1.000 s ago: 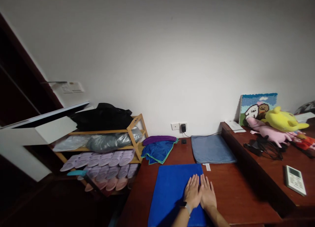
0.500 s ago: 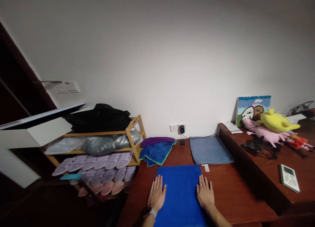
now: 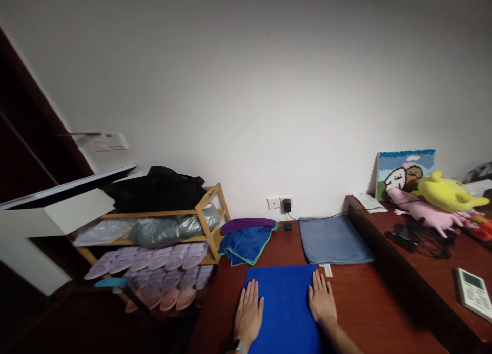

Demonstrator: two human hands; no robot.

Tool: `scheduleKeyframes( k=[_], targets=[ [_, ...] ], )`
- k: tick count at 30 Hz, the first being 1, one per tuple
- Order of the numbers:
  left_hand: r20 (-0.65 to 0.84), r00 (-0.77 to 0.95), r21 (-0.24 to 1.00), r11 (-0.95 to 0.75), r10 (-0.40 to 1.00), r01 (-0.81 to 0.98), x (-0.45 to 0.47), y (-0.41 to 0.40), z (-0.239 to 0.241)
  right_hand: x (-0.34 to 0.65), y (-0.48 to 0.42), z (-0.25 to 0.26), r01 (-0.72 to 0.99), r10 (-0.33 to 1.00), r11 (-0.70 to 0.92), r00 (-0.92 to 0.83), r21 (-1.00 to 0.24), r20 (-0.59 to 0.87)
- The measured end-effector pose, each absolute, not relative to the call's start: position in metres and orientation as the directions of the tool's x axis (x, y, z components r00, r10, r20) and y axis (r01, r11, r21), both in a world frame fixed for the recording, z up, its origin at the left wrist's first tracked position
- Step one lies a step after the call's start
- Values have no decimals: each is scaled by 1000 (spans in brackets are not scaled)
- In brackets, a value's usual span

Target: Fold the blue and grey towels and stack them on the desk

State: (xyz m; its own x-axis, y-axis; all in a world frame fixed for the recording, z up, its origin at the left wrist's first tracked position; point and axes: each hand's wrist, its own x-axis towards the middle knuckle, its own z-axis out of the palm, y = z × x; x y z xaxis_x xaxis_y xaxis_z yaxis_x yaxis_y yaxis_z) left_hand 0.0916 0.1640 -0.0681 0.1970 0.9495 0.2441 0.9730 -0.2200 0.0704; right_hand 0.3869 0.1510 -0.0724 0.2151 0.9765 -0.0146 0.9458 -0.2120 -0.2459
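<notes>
A bright blue cloth [image 3: 285, 310] lies flat on the brown wooden table [image 3: 369, 303], its near end cut off by the bottom of the view. My left hand [image 3: 249, 310] rests palm down along the cloth's left edge, fingers stretched forward. On the opposite edge, my right hand [image 3: 322, 297] lies flat too, its thumb a little apart from the fingers. Neither hand grasps anything. Behind the cloth are a crumpled blue cloth with green trim [image 3: 246, 244], a purple cloth [image 3: 249, 224] against it, and a grey-blue cloth [image 3: 333, 240] spread flat.
A wooden rack [image 3: 207, 231] with several slippers [image 3: 169, 256] and a black bag [image 3: 157, 190] stands left. On a raised surface at right are plush toys [image 3: 448, 192], a picture [image 3: 407, 172], cables [image 3: 426, 241] and a white remote [image 3: 474, 292]. A black plug [image 3: 286, 205] sits in the wall.
The view has shifted slightly, so everything sits a little lower and things at the right lie further right. Both hands stay flat on the blue cloth's edges.
</notes>
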Motion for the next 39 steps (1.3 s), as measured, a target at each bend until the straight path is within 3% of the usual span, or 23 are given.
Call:
scheduleKeyframes(
  k=[5, 11, 20, 25, 35, 39],
  targets=[
    [215, 474, 154, -509, 854, 847, 194, 164, -54, 389, 151, -76, 950, 979, -197, 204, -244, 5],
    [138, 528, 225, -546, 838, 807, 248, 170, -65, 391, 149, -77, 965, 987, -161, 162, -205, -13],
    [137, 120, 101, -134, 983, 986, 80, 201, -67, 388, 149, -74, 955, 978, -211, 207, -209, -39],
    [228, 116, 82, -137, 967, 987, 61, 201, -85, 392, 155, -75, 945, 977, -211, 202, -250, -62],
    [246, 92, 50, -107, 965, 993, 63, 182, -81, 390, 172, -67, 964, 989, -146, 147, -222, -13],
    [284, 190, 92, -224, 940, 970, 110, 189, -57, 390, 172, -70, 958, 986, -158, 165, -239, 7]
  ],
)
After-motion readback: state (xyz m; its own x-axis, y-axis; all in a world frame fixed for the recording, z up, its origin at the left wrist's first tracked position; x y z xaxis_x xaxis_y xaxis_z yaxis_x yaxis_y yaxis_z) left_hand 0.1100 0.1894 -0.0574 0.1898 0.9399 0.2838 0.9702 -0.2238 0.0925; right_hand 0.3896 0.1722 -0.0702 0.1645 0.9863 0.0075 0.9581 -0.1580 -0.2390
